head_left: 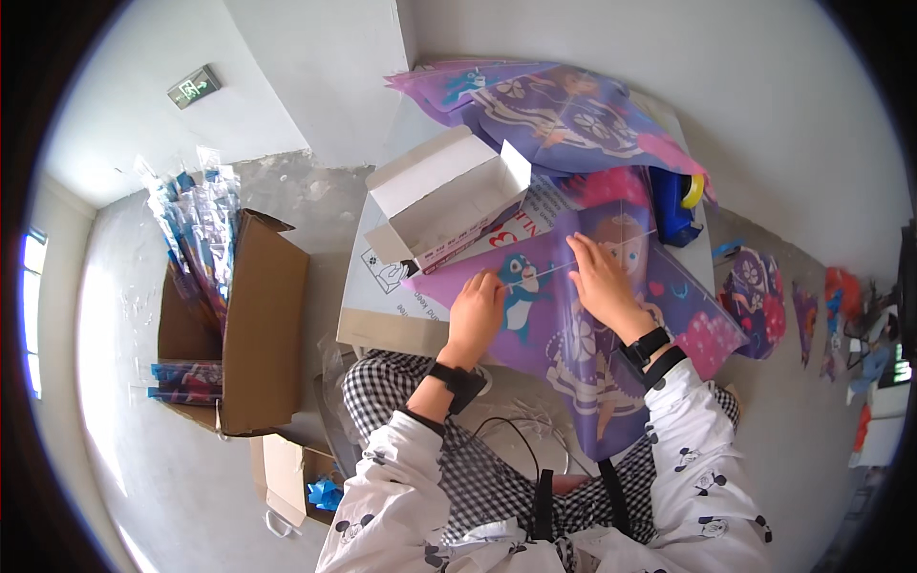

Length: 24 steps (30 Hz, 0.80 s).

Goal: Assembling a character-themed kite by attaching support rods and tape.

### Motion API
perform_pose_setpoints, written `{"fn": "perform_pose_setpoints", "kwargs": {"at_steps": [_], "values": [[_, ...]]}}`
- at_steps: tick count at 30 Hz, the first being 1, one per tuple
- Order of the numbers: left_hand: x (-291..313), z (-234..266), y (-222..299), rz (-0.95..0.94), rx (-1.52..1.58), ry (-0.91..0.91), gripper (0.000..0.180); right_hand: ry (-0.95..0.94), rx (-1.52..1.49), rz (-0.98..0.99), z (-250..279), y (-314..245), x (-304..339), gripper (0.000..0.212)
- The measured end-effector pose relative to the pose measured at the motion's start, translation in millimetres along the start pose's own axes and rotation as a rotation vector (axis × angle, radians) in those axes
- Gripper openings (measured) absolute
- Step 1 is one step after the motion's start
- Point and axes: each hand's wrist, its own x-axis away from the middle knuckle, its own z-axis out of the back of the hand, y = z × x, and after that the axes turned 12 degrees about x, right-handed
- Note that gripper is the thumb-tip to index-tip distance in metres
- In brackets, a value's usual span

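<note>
kite [549,329]: purple, printed, spread on the near right of the table [382,329], its near tip hanging over the lap.
rod [549,269]: thin and pale, slanting across the kite from the left hand to the far right.
left hand [478,306]: fingertips curled in, apparently pinching the rod's left end.
right hand [604,286]: fingers straight and loose by the rod; i can't tell whether they touch it, but they don't look clenched.
seating the rod: looks like the step in hand; i'd hold the left end steady and guide the rod with light right fingertips, so it doesn't bow.
cloth: better smoothed under the rod, as the middle is ridged and could snag.
near tip: worth lifting onto the table, since its weight may drag.
far pile [573,115]: more printed cloth, best left back there.
white box [449,191]: open, just beyond the left hand; mind the elbow room.
</note>
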Motion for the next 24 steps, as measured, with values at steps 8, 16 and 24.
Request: {"fn": "perform_pose_setpoints", "kwargs": {"at_steps": [8,16,24], "values": [[-19,12,1,0.176,-0.198,-0.248,0.017,-0.102,0.076,-0.27,-40,54,44,0.052],[-6,13,1,0.189,-0.289,-0.255,0.021,-0.287,0.244,-0.325,-30,76,106,0.053],[17,32,-14,0.021,-0.33,-0.06,0.023,-0.57,0.317,-0.431,-4,61,50,0.035]]}}
